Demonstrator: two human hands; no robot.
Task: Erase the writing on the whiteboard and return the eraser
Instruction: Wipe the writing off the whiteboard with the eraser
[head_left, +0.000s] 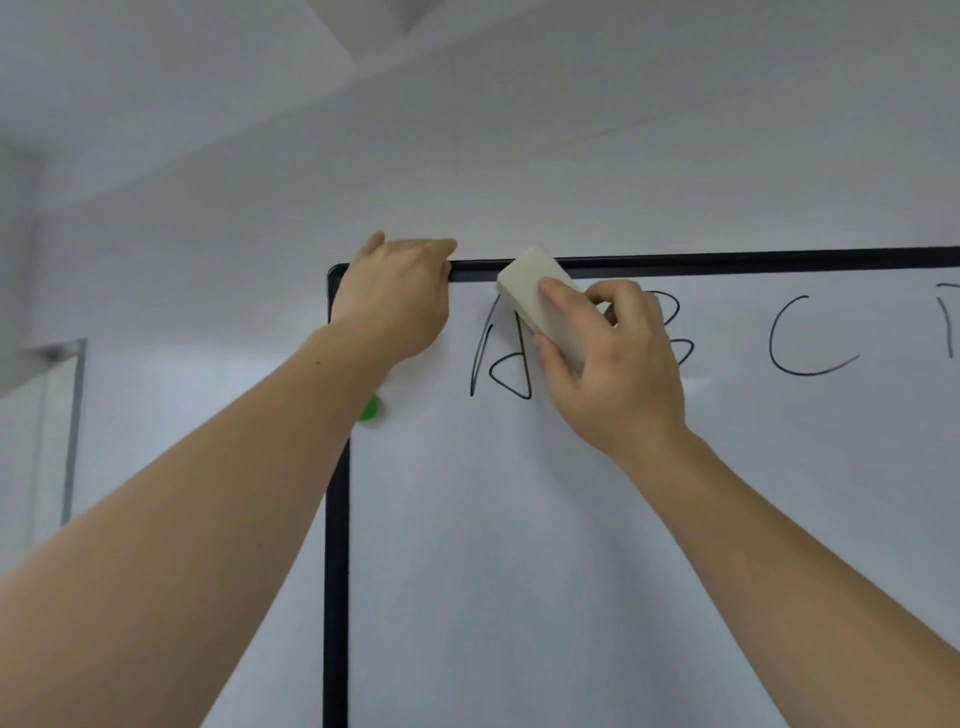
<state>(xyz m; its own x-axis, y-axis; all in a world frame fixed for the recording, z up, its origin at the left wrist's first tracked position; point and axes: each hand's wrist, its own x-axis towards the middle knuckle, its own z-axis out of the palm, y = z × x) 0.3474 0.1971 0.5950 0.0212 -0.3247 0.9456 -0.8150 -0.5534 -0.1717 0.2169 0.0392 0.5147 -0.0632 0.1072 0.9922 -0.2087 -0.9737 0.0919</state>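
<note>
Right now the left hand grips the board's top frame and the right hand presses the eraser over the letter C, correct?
Not quite. The head view shows the right hand pressing the eraser between the letters A and B, at the top of the whiteboard; the letter C lies untouched further right. The left hand does grip the top frame.

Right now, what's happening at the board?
A person is at the upper left corner of a black-framed whiteboard. The left hand grips the top edge of the frame, steadying it. The right hand presses a cream rectangular eraser against the board beside the black handwritten letter A. B is partly hidden behind that hand; the letter C is intact. A green round magnet peeks out behind the left wrist.
</note>
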